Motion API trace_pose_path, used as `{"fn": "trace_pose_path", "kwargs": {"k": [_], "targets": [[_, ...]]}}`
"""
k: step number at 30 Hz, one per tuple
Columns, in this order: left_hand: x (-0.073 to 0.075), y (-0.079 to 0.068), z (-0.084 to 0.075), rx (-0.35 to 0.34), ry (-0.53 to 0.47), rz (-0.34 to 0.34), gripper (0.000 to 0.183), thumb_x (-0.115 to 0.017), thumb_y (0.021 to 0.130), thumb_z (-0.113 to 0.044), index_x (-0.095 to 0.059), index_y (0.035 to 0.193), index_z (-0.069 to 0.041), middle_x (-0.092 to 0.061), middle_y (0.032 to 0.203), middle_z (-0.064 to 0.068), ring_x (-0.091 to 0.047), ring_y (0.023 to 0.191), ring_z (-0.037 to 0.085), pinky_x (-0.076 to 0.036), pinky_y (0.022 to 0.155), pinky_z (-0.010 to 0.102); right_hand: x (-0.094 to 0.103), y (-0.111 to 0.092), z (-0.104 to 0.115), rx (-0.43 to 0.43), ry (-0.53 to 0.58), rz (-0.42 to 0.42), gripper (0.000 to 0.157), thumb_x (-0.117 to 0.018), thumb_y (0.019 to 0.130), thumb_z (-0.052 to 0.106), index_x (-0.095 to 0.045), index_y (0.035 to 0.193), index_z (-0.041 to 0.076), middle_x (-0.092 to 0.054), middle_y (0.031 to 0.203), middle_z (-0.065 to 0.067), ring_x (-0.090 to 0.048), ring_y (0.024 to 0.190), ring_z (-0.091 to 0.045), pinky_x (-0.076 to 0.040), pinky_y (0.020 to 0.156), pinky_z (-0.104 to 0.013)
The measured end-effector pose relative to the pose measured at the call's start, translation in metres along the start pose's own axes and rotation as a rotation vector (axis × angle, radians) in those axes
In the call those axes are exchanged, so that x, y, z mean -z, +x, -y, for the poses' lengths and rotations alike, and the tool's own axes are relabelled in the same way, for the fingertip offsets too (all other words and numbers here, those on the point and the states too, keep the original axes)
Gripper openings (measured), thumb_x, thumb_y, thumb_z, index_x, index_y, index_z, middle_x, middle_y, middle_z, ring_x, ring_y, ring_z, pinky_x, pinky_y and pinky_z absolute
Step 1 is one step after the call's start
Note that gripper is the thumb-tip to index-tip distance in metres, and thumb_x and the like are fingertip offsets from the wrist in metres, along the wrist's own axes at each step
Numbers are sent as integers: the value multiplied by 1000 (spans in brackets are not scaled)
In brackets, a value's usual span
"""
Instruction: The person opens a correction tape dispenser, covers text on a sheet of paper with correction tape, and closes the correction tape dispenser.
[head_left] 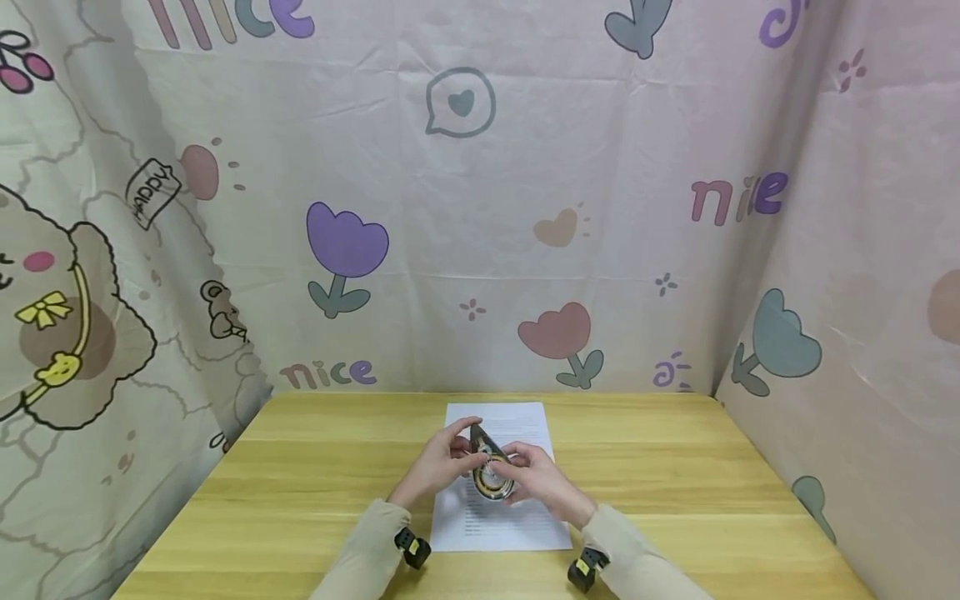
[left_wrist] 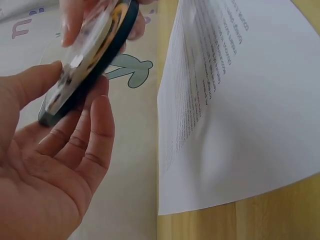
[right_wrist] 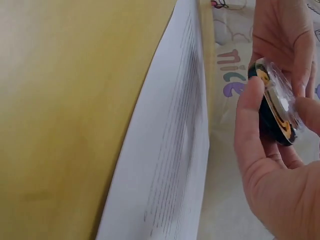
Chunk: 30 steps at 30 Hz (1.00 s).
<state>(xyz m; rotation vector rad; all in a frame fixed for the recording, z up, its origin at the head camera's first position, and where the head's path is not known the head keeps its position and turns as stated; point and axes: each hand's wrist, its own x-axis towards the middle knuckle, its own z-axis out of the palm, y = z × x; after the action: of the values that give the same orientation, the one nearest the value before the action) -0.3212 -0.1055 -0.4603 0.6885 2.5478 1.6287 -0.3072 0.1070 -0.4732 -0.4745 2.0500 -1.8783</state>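
Note:
A teardrop-shaped correction tape (head_left: 486,482), dark-edged with a clear cover over black and orange parts, is held above a printed sheet of paper (head_left: 498,529). My left hand (head_left: 438,462) pinches its narrow upper end. The left wrist view shows the left thumb on the clear face of the correction tape (left_wrist: 90,65), with fingers behind. My right hand (head_left: 547,483) grips the rounded lower end from the right. In the right wrist view, the right thumb presses the cover side of the correction tape (right_wrist: 277,107) while fingers support its rim and back.
The paper lies on a wooden table (head_left: 322,467), its printed lines too small to read. Behind the table and along both sides hangs a patterned cloth (head_left: 450,233). Each sleeve carries a small black wrist camera (head_left: 412,548).

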Motion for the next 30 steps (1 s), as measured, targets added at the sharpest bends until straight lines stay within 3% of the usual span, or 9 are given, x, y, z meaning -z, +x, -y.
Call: {"fn": "trace_pose_path", "kwargs": {"k": [6,14,16,19,22,30], "targets": [[0,-3,-2,17,19,12,66,-68,93,-21,-36,151,-23,-67,97,10,-65,86,17,-56,70,29,-4,3,-2,12,41,25,39,-61,98,22,-55,125,-5,-58,122,-19,-65,100,-23,-60,79,-47],[1,-6,-4,44,99,-18,60,-58,99,-24,-31,153,-21,-60,106,13,-61,94,23,-54,76,34,-1,3,-1,36,-48,9,39,-58,99,21,-57,130,-4,-64,120,-17,-67,99,-23,-61,78,-41],[2,-6,-5,50,86,-40,58,-55,101,-22,-31,154,-20,-59,120,21,-60,105,31,-54,86,44,0,2,-1,33,-60,0,39,-58,99,21,-57,129,-4,-65,120,-17,-68,99,-27,-61,77,-41],[4,-7,-5,56,87,-81,55,-50,102,-20,-32,154,-18,-47,143,27,-50,126,43,-44,104,58,1,2,0,22,-70,-4,39,-58,99,20,-57,128,-5,-65,119,-21,-68,100,-33,-61,76,-40],[6,-9,-2,47,131,-103,51,-45,103,-17,-34,153,-14,-37,153,24,-39,138,42,-33,113,59,2,2,1,17,-93,-7,39,-57,99,21,-57,127,-7,-64,118,-26,-68,100,-32,-61,76,-38],[21,-12,4,52,222,-118,44,-49,103,-21,-46,147,-15,-53,142,21,-55,120,31,-45,103,52,12,3,-2,24,-175,-83,37,-58,99,22,-61,121,-8,-66,109,-27,-69,90,-20,-60,72,-35]]}}
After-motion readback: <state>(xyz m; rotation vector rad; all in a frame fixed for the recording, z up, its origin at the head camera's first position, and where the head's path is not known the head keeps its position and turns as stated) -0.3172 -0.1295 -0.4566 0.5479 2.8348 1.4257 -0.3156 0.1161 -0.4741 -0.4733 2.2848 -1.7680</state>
